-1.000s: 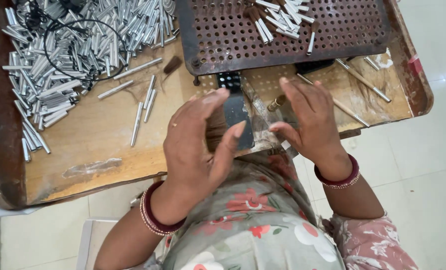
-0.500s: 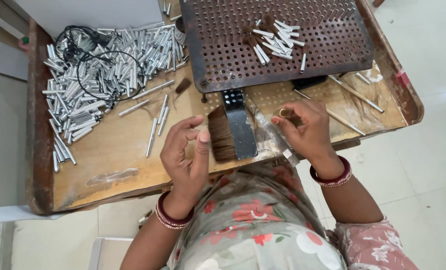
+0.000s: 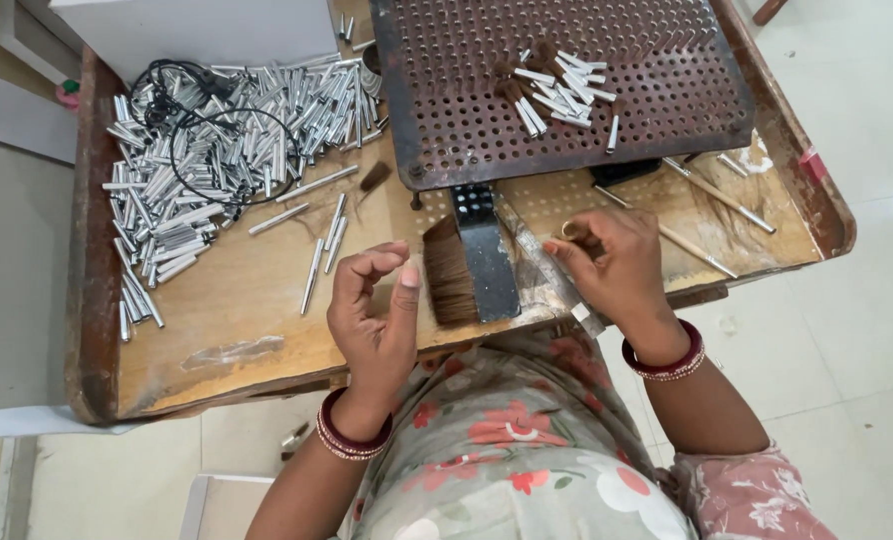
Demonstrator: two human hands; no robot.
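Observation:
My left hand (image 3: 375, 318) hovers over the wooden table's (image 3: 237, 310) front edge, fingers curled and apart, holding nothing. Just to its right lies a black block (image 3: 489, 262) with a fan of brown bristles (image 3: 450, 276) sticking out of its left side. My right hand (image 3: 619, 272) is on the other side of the block, and its fingertips pinch a small tuft of brown bristles (image 3: 575, 233). Beyond both hands, a dark perforated metal plate (image 3: 627, 60) carries several short silver tubes (image 3: 557, 92) tipped with brown bristles.
A big heap of silver tubes (image 3: 177, 190) with a black cable (image 3: 202, 125) coiled on it covers the table's left side. A few loose tubes (image 3: 317, 255) lie near my left hand. Thin sticks (image 3: 712, 192) rest at the right. A white box (image 3: 197, 30) stands at the back.
My hands have drawn apart from over the block: the left moved left and toward me, and the right moved right with the tuft. The block and its bristles are now uncovered.

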